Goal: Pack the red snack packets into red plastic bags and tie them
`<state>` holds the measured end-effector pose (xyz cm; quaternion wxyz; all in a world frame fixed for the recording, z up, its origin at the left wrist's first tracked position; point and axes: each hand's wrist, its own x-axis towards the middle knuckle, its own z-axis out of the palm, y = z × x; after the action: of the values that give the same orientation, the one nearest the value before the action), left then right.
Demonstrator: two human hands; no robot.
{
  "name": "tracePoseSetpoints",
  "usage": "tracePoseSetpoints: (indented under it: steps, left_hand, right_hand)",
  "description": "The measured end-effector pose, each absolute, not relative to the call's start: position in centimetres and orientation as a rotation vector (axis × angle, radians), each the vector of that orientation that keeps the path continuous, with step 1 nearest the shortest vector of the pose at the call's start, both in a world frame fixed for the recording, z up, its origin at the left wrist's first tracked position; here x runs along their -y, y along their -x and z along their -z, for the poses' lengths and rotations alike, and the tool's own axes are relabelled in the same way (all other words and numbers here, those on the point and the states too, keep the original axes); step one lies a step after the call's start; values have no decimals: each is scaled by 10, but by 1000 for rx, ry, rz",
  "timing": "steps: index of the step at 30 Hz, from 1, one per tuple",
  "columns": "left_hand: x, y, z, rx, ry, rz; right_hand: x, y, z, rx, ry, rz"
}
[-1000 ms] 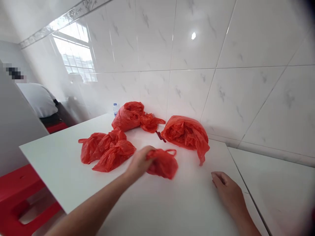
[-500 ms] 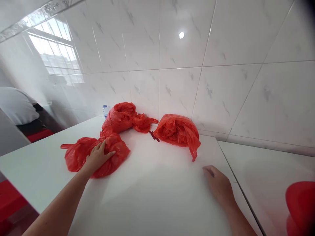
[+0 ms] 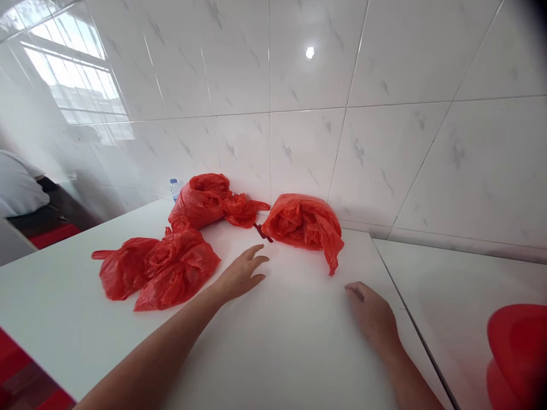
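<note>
My left hand (image 3: 243,273) is over the white table, holding nothing, its fingers apart and pointing towards a small dark red item (image 3: 262,232) whose kind I cannot make out. Left of that hand lies a crumpled red plastic bag (image 3: 179,270), apart from the fingers. My right hand (image 3: 374,313) rests on the table with its fingers curled in and nothing visible in them. Beyond it, against the wall, is a bulging red plastic bag (image 3: 303,222) with a loose end hanging towards me. Another full red plastic bag (image 3: 205,199) stands at the back left.
A clear bottle with a blue cap (image 3: 174,188) stands behind the back-left bag. The white table (image 3: 282,341) meets a tiled wall (image 3: 307,154), and a second table (image 3: 461,285) adjoins at the right. A red rounded object (image 3: 519,347) is at the right edge. A person (image 3: 19,185) sits far left.
My left hand has let go of the front-left red bag and moved right, its fingers now spread over the table. My right hand stays put. The view has shifted slightly.
</note>
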<state>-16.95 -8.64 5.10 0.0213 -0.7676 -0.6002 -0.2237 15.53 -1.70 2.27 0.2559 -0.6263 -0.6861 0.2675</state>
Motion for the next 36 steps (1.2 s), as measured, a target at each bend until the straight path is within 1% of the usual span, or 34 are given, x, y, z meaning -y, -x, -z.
tracePoseSetpoints:
  steps: [2,4,10,15,22,28,30,34,36]
  left_hand:
    - [70,151,-50,1850,2493,677]
    - [52,136,-52,1853,2518,741]
    - [-11,111,-70,2138,2217,1248]
    - [-47,105,-76,2205,2173,1323]
    - [-32,92,-65,2190,2151,1422]
    - [-15,97,-61,2104,2111,1467]
    - [-14,101,-62,2067,2108,1444]
    - [-8,105,-64,1970,2118,1346]
    - [-5,105,-66,1897,2118,1280]
  right_hand:
    - [17,-156,-23,1855,1676,-719]
    - [16,-157,-23,1847,1654,-714]
    - [16,-157,-24,1809,1652,-742]
    - [17,-158,-25,1782,1621,-762]
    - [18,-157,-26,1792,1605,-752]
    - [17,-158,-22,1822,1590,-719]
    - [16,-156,-19,1830,1549,-627]
    - [13,-142,-13,1844,1334,-183]
    - [10,-133,-9,1893,1221,-20]
